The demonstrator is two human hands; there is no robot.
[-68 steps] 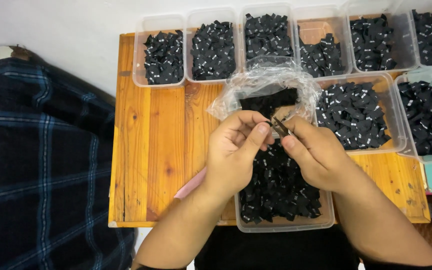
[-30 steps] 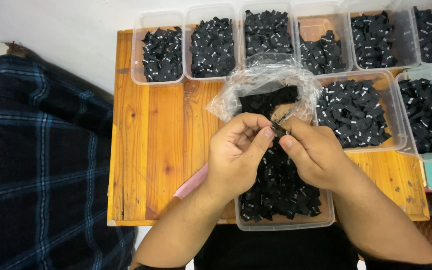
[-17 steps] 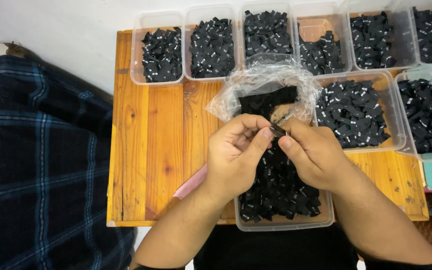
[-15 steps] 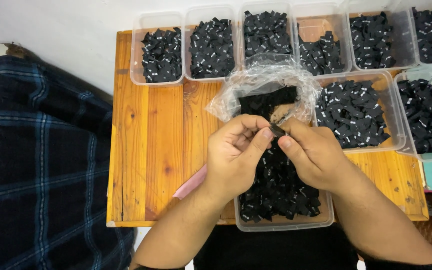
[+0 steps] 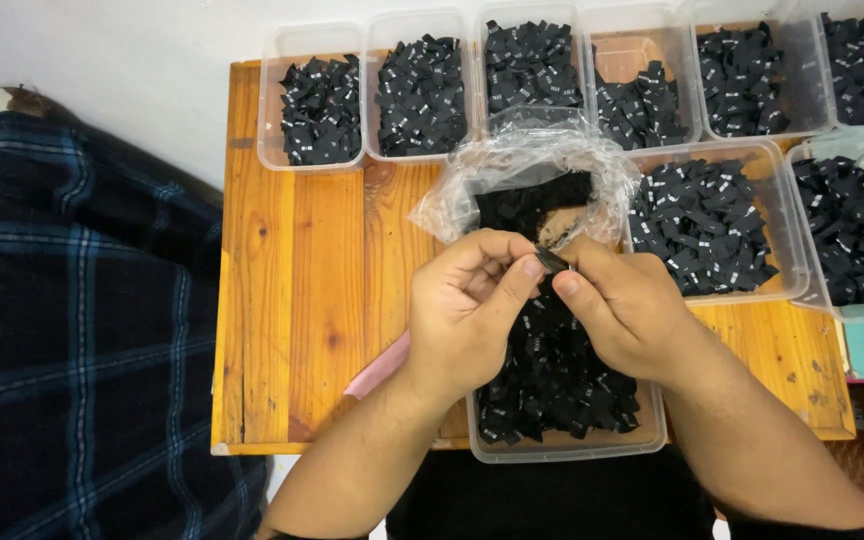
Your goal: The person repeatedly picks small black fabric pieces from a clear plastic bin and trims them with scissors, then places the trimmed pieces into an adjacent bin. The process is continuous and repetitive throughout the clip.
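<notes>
A small black folded cloth label (image 5: 550,261) sits pinched between both hands, above the near clear plastic tub of black labels (image 5: 562,385). It looks light, thin and soft, so the edges are the best place to grip. The left hand (image 5: 467,305) and right hand (image 5: 624,305) both pinch it. Just beyond lies a crinkly clear plastic bag (image 5: 527,165) on the orange wooden counter (image 5: 302,280).

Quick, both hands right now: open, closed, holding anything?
Left hand: closed, fingers pinching a small black label.
Right hand: closed, fingers pinching the same small black label from the other side.
</notes>
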